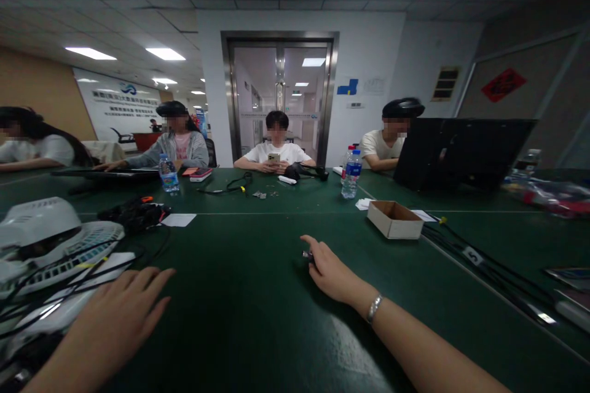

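Note:
My right hand (329, 267), with a silver band on its wrist, is over the middle of the green table (221, 307). Its index finger points out to the left, while the thumb and other fingers close round a small dark, shiny object (306, 255) whose kind I cannot make out. My left hand (122, 301) is at the lower left, fingers stretched out and nothing in them. Beside it lie black cables and a white device (59, 313) that my arm partly covers. An open cardboard box (391, 230) stands beyond my right hand, to the right.
A white fan-like appliance (41, 239) is at the left edge. Water bottles (168, 173) stand further back, and small metallic bits (259, 194) lie mid-table. Black cables (479, 264) and a large black monitor (461, 153) occupy the right. Several people sit across the table.

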`<action>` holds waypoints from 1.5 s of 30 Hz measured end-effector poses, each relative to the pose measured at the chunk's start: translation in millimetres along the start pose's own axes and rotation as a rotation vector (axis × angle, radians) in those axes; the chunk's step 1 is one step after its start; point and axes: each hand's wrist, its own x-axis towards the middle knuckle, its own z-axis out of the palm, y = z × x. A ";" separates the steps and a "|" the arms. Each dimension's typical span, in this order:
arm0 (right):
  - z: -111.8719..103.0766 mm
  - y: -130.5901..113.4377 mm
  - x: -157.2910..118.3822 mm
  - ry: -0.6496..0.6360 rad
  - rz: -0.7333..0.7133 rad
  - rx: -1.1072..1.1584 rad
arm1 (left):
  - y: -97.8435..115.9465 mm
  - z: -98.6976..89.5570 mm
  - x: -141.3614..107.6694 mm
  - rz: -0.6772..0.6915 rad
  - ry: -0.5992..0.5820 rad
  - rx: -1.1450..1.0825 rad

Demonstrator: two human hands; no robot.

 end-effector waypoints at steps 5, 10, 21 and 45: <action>2.2 -7.5 -3.3 -0.045 -0.014 0.004 | 118.3 -2.7 61.0 0.341 -0.096 -0.366; 5.9 -2.8 0.6 -0.003 -0.083 0.042 | 194.1 20.5 91.2 0.425 -0.204 -0.875; 15.3 7.7 10.4 0.146 -0.216 0.032 | 198.3 51.6 98.5 0.310 -0.190 -1.110; 8.2 -1.4 6.2 0.130 -0.262 -0.056 | 198.0 34.7 93.5 0.252 -0.153 -0.800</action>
